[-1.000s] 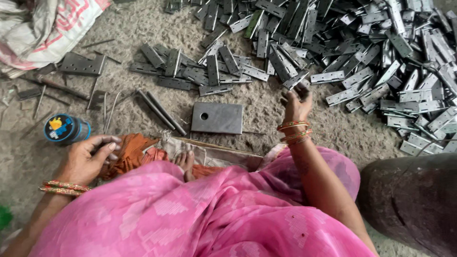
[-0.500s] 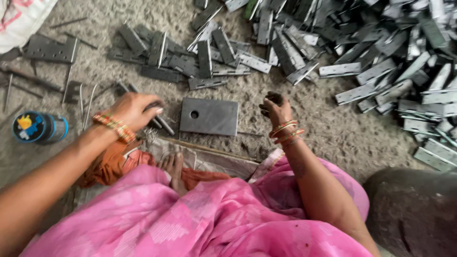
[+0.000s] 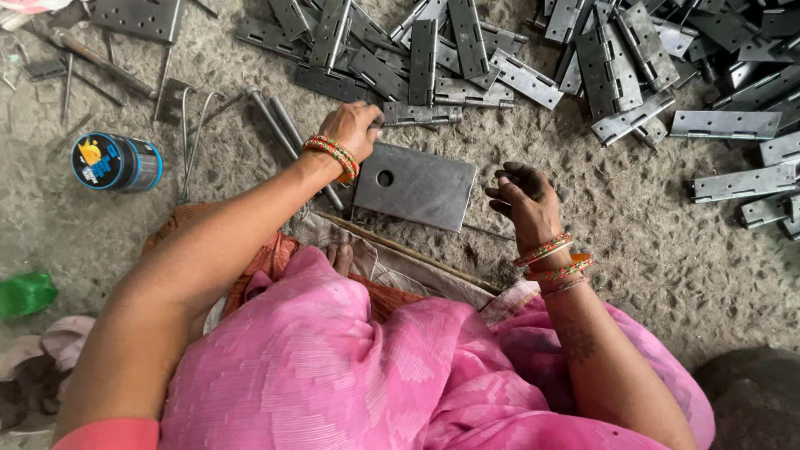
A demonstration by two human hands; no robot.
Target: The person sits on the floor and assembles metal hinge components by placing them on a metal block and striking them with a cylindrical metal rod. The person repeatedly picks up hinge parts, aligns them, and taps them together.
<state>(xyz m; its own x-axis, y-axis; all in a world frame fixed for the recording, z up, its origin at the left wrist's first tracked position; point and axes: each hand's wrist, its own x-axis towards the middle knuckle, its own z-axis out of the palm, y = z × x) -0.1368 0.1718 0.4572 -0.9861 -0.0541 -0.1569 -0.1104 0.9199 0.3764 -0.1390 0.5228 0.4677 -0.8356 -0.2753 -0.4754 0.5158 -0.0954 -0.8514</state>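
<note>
I sit on the dirt floor in a pink garment. My left hand [image 3: 354, 127] reaches forward past the grey steel plate with a round hole [image 3: 421, 190], and its fingers close on the left end of a flat metal hinge [image 3: 425, 114]. My right hand [image 3: 523, 198] hovers just right of the plate with grimy, half-curled fingers and nothing in them. Bangles ring both wrists. A big heap of grey hinges [image 3: 600, 58] spreads across the far side.
A round blue tin [image 3: 115, 162] stands at the left. Long metal rods [image 3: 287, 133] and thin pins [image 3: 185, 137] lie left of the plate. A green object [image 3: 25, 293] is at the left edge, and a dark rounded mass [image 3: 750, 400] at the lower right.
My left hand has moved from my lap, past the rods, up to a hinge beyond the plate. My right hand has drawn back from the heap to beside the plate.
</note>
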